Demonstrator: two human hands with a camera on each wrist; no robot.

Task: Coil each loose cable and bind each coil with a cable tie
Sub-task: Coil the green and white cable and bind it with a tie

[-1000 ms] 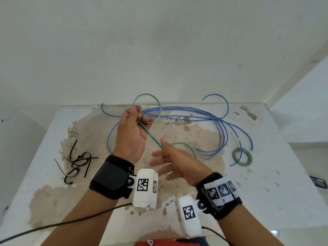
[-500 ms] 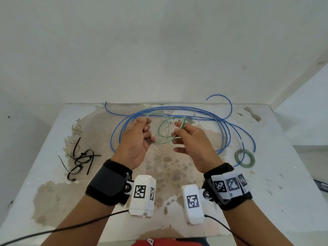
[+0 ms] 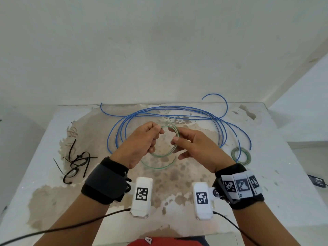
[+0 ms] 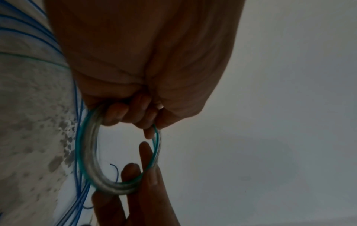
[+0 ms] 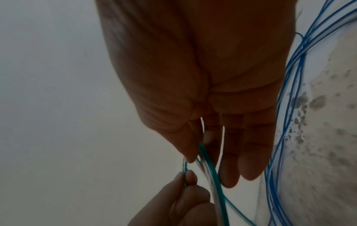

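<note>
Above the table's middle both hands hold a small coil of green cable point(image 3: 164, 154) point(image 4: 86, 152) point(image 5: 210, 168). My left hand point(image 3: 142, 139) grips its left side with curled fingers point(image 4: 115, 113). My right hand point(image 3: 188, 141) pinches the right side between thumb and forefinger, the other fingers point(image 5: 249, 152) nearly straight. A loose tail of the green cable point(image 3: 159, 167) hangs in an arc under the coil. A long blue cable point(image 3: 177, 110) lies in wide loose loops on the table behind the hands. Several black cable ties point(image 3: 78, 162) lie at the left.
A finished green-and-yellow coil point(image 3: 241, 155) lies on the table point(image 3: 284, 192) at the right, partly over the blue cable. A wall stands right behind the table. A small dark device point(image 3: 317, 181) sits on the floor to the right.
The right hand, empty a second ago, has taken hold of the green cable. The long straight run has been wound into the coil, now held lower and between both hands.
</note>
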